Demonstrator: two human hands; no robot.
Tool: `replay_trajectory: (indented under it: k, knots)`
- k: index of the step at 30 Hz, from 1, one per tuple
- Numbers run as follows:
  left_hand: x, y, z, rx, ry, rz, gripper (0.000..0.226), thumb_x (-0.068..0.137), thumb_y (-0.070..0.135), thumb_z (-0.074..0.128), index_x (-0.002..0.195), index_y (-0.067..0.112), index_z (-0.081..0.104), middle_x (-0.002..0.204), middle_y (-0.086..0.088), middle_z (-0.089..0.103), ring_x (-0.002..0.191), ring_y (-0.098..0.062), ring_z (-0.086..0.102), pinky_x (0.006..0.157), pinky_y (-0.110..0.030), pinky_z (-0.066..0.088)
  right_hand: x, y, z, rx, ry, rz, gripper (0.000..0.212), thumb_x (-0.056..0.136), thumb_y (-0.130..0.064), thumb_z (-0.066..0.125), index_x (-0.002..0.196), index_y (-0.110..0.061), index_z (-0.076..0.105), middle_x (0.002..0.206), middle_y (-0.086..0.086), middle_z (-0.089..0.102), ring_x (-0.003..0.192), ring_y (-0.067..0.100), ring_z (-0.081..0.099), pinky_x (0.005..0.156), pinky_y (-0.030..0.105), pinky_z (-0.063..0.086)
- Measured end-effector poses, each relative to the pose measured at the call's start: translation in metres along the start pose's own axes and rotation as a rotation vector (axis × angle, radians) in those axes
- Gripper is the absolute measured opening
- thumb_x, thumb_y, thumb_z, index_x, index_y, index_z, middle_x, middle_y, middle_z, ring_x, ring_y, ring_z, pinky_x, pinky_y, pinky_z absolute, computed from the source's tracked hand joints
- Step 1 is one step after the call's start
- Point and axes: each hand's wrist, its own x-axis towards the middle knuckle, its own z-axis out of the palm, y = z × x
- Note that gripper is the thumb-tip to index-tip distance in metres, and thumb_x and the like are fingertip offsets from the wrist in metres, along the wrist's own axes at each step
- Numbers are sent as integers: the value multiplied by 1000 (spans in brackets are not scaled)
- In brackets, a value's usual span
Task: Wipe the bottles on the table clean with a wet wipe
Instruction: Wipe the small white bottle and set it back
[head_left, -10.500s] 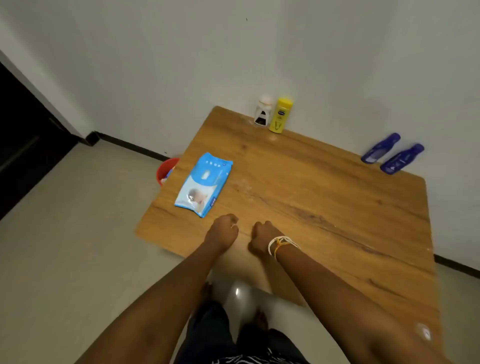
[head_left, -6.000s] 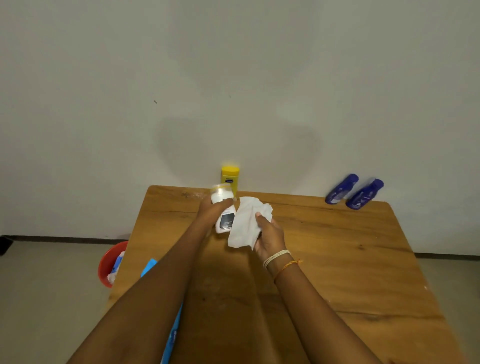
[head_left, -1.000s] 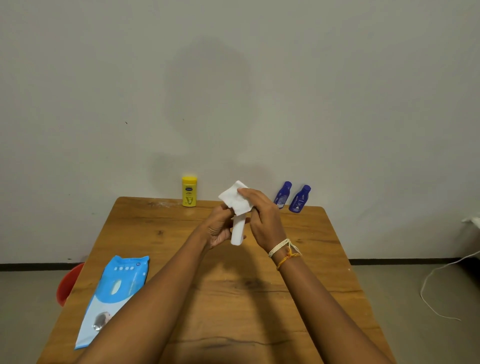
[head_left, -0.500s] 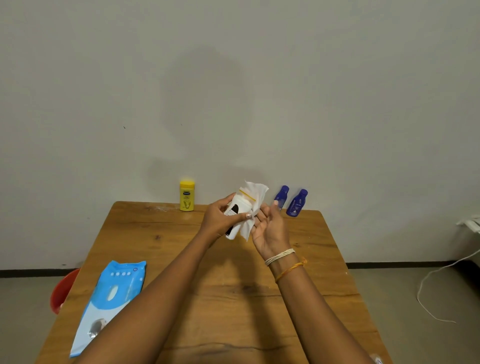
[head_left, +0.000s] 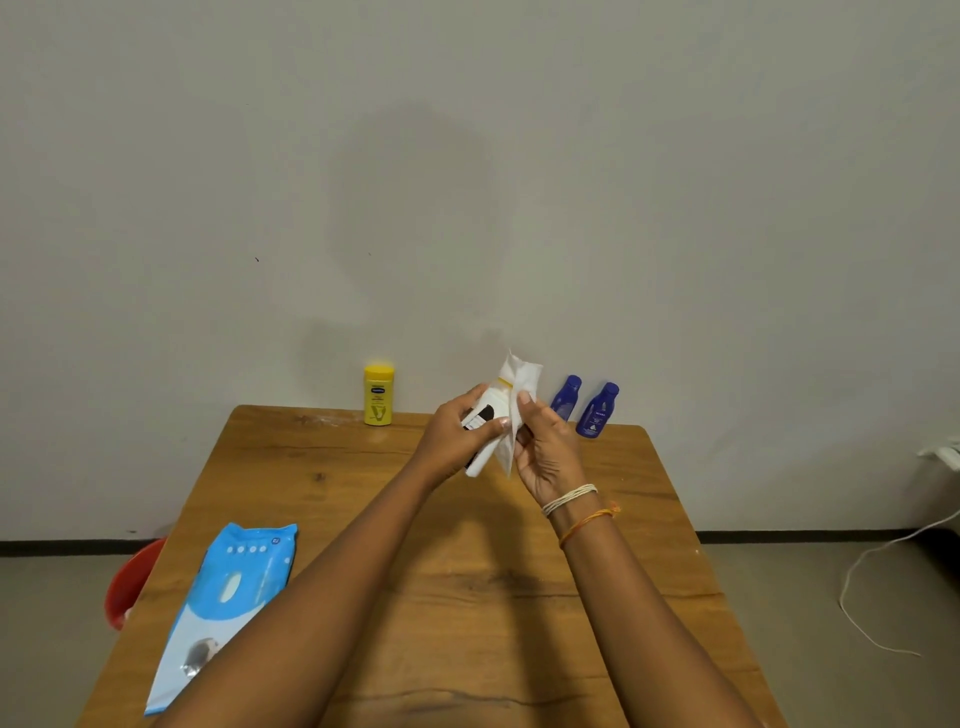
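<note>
At the table's (head_left: 332, 499) near left corner: one blue wet-wipe pack (head_left: 223, 613), lying flat, long axis running from near-left to far-right, untouched by either of your hands. A red bin (head_left: 130, 582) shows on the floor just beyond that edge.

Far edge, left of centre: one yellow bottle (head_left: 378, 395), upright against the wall, well apart from your hands.

Centre, held above the table: one white bottle (head_left: 485, 431) with a dark label. Your left hand (head_left: 457, 441) grasps it, thumb across the label face and fingers (head_left: 470, 397) curled behind. Long axis tilted, cap end up and away toward the far right, base end down toward you. The cap end is wrapped in the wet wipe (head_left: 517, 410), so the cap itself is hidden.

Just right of the bottle: your right hand (head_left: 545, 457), palm turned toward the bottle, fingers pinching the wipe against the bottle's right side. The wipe hangs along that side, between bottle and palm.

Governing relation: the bottle lies directly left of your right fingers, touching through the wipe, its axis running roughly along your palm. A stroke along that axis seems the natural next pass, your left hand holding steady.

Far edge, right of centre: two blue bottles (head_left: 582, 405), upright, just beside each other, behind your right hand and nearer to it than to your left. They appear still to be wiped.
</note>
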Motion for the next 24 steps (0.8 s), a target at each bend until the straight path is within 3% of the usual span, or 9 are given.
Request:
replay_trajectory:
  k: [2, 5, 9, 13, 17, 19, 24]
  knots:
    - [3, -3, 2, 61, 84, -82, 56, 83, 37, 70, 130, 23, 41, 111, -3, 63, 97, -20, 64, 86, -39, 54, -3, 7, 1, 20, 98, -49, 12, 88, -2, 60, 98, 1, 65, 88, 16, 71, 78, 24, 70, 82, 39, 57]
    - [5, -6, 1, 131, 99, -74, 46, 85, 46, 64, 115, 24, 38, 106, -10, 63, 88, -24, 65, 78, -46, 56, -5, 15, -2, 71, 172, -29, 9, 87, 1, 60, 91, -3, 66, 94, 18, 69, 91, 28, 67, 93, 46, 50]
    - [-1, -4, 1, 194, 30, -34, 36, 89, 44, 60, 108, 17, 43, 97, -6, 63, 84, -20, 63, 67, -33, 51, 1, 10, -4, 137, 135, 51, 25, 95, -6, 50, 117, 3, 56, 109, 23, 62, 113, 36, 57, 102, 50, 43]
    - [-7, -5, 4, 102, -39, -55, 36, 84, 41, 68, 99, 15, 49, 98, -8, 63, 88, -26, 64, 69, -38, 53, 6, -1, 0, 148, 47, 127, 32, 100, -12, 40, 127, 1, 49, 124, 25, 57, 115, 34, 56, 90, 47, 50]
    - [-5, 5, 1, 23, -107, -190, 40, 83, 41, 69, 99, 14, 44, 93, -6, 56, 78, -16, 60, 59, -23, 47, 7, -14, 4, 79, -57, 156, 27, 96, -7, 42, 118, 1, 55, 114, 19, 61, 101, 28, 61, 91, 42, 51]
    - [-4, 11, -3, -184, -173, -248, 47, 80, 48, 68, 100, 10, 48, 86, -10, 58, 68, -18, 58, 53, -25, 47, 6, -18, 5, 128, -85, 179, 25, 98, -11, 41, 116, 1, 55, 112, 20, 61, 96, 28, 63, 83, 41, 56]
    - [-8, 13, -9, -897, -379, -535, 50, 86, 43, 58, 119, 5, 49, 81, -14, 57, 59, -20, 49, 48, -25, 41, 5, -19, -1, 146, -204, 180, 35, 98, -22, 43, 126, -1, 49, 120, 22, 59, 111, 33, 57, 92, 50, 49]
